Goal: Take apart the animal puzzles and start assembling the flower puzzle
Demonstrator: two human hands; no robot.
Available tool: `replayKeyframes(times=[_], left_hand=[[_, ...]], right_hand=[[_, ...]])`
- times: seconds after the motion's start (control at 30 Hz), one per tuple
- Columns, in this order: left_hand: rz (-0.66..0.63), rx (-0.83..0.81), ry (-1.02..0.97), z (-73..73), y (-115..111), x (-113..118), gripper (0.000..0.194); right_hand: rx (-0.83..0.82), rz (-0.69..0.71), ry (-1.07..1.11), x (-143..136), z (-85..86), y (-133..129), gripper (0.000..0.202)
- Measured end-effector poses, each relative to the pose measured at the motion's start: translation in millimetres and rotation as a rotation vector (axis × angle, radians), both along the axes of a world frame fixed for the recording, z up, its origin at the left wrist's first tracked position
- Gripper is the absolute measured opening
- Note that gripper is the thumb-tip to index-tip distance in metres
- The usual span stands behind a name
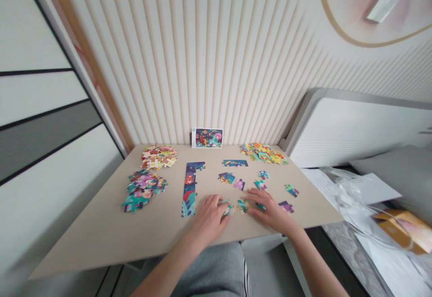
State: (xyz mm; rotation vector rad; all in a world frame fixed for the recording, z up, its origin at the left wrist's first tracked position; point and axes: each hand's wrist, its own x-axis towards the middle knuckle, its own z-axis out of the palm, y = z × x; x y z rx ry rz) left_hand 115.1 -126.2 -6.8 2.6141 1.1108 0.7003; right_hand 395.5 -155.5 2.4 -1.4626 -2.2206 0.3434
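Observation:
My left hand rests low over the table, its fingertips on a teal puzzle piece that they partly cover. To the right, my right hand has its fingers spread, with the thumb side beside a yellow-green piece and a dark teal piece partly hidden beneath. An assembled strip with a red fish stands left of my left hand. Beyond the hands lie a joined blue strip, an orange-blue cluster, a purple piece and a pink-teal piece.
Puzzle piles lie at the table's left, back left and back right. A picture card leans on the ribbed wall. Loose pieces sit at right, beyond which are papers, cables and an orange box.

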Motion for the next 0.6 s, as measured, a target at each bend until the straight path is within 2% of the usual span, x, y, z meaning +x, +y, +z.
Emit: replayKeyframes(times=[0.1,0.2,0.37,0.6], left_hand=[[-0.043,-0.021,-0.008,-2.1,2,-7,0.026],[-0.078,-0.032,-0.024,-4.4,3,-7,0.031],[-0.104,-0.027,-0.038,-5.0,2,1,0.031],[-0.112,-0.029,-0.058,-3.3,0,12,0.03]], right_hand=[[-0.012,0.073,-0.026,-14,1.8,-7,0.035],[0.01,0.039,-0.009,-17,-2.1,-8,0.031],[0.009,0.033,0.006,-16,-2.3,-12,0.033],[0.007,0.088,-0.104,-17,3.3,-12,0.029]])
